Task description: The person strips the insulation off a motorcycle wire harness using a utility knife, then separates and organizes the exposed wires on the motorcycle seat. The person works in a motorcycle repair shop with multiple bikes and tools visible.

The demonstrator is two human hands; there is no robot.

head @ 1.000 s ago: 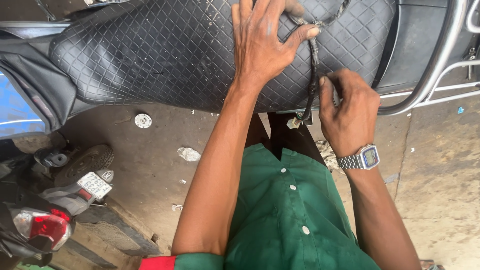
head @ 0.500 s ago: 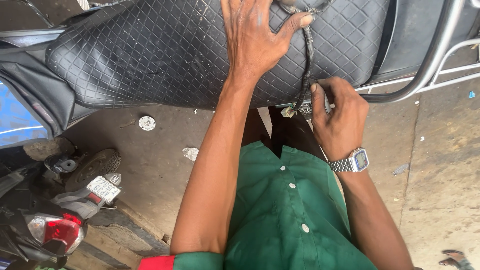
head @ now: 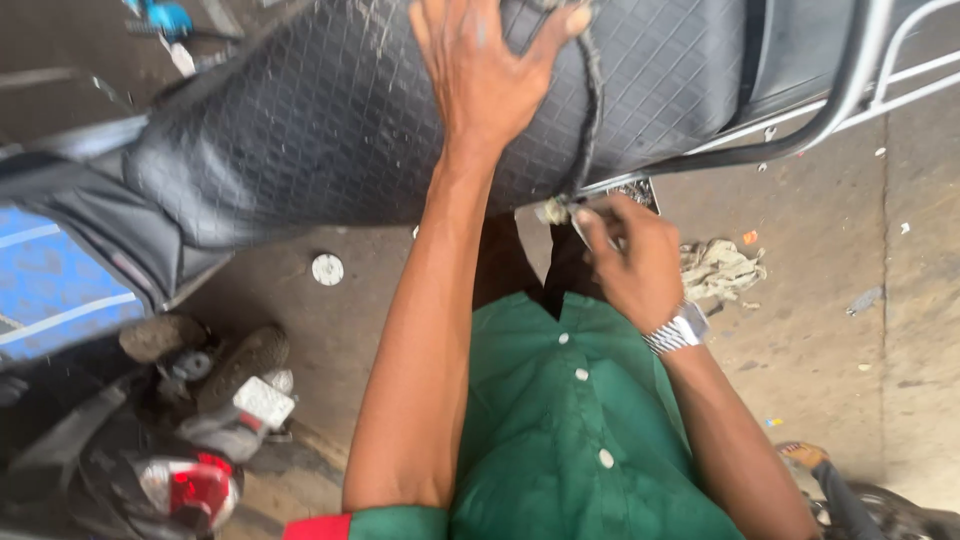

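Observation:
My left hand lies flat with spread fingers on the black quilted motorbike seat. Its thumb touches the top of a black strap that runs down across the seat. My right hand, with a metal wristwatch, is at the seat's lower edge. Its fingers pinch a thin metal piece at the strap's lower end, beside a pale knob. What the piece is I cannot make out.
A grey grab rail curves around the seat's rear at right. A dirty rag and a round white cap lie on the concrete floor. A second bike's red tail lamp and a blue panel are at left.
The view has tilted and moved closer to the seat. My right hand has shifted a little left along the seat's lower edge. My left hand stays pressed on the seat.

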